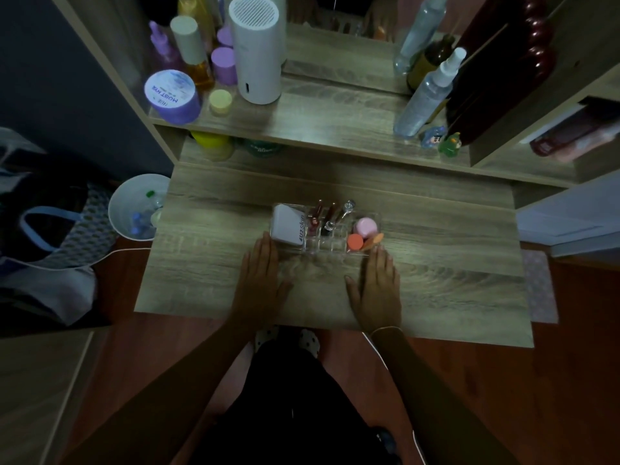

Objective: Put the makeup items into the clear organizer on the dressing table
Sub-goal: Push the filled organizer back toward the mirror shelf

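Both hands, left (265, 280) and right (377, 286), lie flat on the tabletop (453, 280), fingers loosely together, empty, just near of the filled clear organizer (327, 246).

The clear plastic organizer (335, 245) stands mid-way on the wood-grain dressing table (436, 270). Inside, a white box (287, 226) sits at 9 o'clock, upright lip-gloss tubes (330, 214) centre, and a round pink case (366, 225) at 3 o'clock. Both hands lie flat at 6 o'clock, left hand (263, 280) and right hand (379, 286).
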`<state>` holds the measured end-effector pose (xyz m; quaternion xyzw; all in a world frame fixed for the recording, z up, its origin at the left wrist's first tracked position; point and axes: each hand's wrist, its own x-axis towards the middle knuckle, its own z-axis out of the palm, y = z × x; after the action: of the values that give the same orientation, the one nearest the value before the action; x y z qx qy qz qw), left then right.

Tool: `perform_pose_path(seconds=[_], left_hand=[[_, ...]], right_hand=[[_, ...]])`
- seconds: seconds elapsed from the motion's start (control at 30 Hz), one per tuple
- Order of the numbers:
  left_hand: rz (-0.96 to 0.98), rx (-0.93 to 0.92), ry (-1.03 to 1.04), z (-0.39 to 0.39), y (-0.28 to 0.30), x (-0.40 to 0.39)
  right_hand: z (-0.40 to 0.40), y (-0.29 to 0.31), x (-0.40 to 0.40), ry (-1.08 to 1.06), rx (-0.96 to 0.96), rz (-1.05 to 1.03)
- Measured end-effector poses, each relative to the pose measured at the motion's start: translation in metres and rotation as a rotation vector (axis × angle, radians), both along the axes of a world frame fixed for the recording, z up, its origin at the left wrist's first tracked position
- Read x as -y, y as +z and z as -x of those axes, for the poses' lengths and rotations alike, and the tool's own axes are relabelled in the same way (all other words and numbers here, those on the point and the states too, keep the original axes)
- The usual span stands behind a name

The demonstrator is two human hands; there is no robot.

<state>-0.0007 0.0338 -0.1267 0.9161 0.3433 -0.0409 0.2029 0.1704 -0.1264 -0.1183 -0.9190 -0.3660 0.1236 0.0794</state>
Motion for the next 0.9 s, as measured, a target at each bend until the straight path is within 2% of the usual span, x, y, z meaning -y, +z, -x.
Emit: perform_pose_path(seconds=[0.27,0.9], left_hand=[[0.010,-0.013,-0.038,-0.004,-0.005,-0.010],[-0.010,0.002,-0.214,-0.033,0.002,0.000]], right_hand=[[-0.004,-0.004,0.003,-0.014,0.020,0.018],[-0.018,-0.003,0.019,-0.206,0.014,0.013]])
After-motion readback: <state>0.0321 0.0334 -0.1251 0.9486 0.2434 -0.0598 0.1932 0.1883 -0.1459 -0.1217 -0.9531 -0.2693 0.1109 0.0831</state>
